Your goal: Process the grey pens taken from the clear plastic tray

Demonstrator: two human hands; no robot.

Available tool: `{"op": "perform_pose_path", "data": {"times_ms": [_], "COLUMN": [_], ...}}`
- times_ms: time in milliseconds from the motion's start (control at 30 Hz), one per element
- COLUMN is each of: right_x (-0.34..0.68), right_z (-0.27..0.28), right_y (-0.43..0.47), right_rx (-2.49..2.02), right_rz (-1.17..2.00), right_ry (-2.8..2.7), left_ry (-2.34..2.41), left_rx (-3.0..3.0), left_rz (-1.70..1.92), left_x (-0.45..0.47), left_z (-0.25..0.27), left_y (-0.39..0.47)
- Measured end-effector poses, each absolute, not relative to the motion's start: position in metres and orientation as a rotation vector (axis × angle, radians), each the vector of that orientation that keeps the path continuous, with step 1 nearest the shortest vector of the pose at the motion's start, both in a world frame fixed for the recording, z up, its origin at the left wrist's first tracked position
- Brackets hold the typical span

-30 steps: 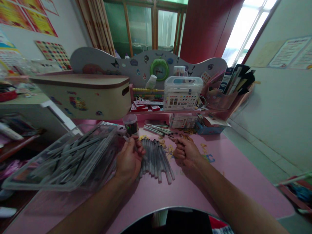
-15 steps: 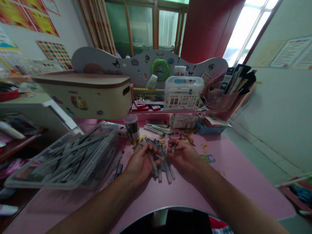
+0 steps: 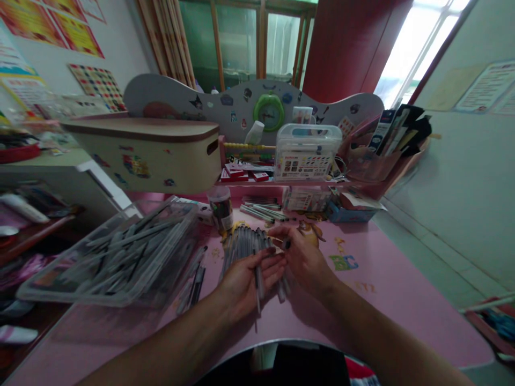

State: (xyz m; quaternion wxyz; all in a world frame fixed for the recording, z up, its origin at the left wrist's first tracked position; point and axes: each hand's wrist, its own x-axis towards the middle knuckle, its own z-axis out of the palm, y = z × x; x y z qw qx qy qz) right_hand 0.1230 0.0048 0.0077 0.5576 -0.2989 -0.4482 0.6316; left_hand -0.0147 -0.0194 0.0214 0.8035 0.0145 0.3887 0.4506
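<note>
Palm up, my left hand (image 3: 241, 281) holds slim clear-barrelled pens (image 3: 258, 287) under its thumb, their lower ends pointing toward me. Close by on the right, my right hand (image 3: 308, 260) has its fingers curled round a small dark piece (image 3: 287, 244), perhaps a pen cap or pen end; most of it is hidden. Beneath and beyond both hands lies a row of grey, dark-tipped pens (image 3: 241, 241) on the pink table. A few loose pens (image 3: 197, 284) rest to the left of my left hand.
A clear plastic bin (image 3: 120, 300) full of pens stands at the left. Behind the hands are a clear cup (image 3: 220, 209), another bundle of pens (image 3: 261, 212) and a small blue box (image 3: 350, 212). Above sits a shelf with a clear carrying case (image 3: 308, 155) and a lidded cream box (image 3: 161, 166).
My left hand has turned, and its pens now hang more upright toward me. My right hand has come in nearer to it. The row of pens shows more fully, and the view shifted slightly.
</note>
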Motion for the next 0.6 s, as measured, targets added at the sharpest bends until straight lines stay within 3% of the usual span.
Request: {"op": "perform_pose_path", "data": {"times_ms": [200,400,600], "right_x": [0.124,0.132,0.146], "right_z": [0.009,0.002,-0.005], "right_y": [-0.002,0.011,0.025], "right_rx": [-0.761,-0.670,-0.950], "right_rz": [1.551,1.293,1.126], "right_ry": [-1.359,-1.331,-1.337], "left_ry": [0.735,0.809,0.842], "left_rx": [-0.029,0.049,0.506], "left_rz": [0.997,1.010,1.021], "left_x": [-0.013,-0.016,-0.034], "left_z": [0.020,0.019,0.044], "left_y": [-0.019,-0.020,-0.027]}}
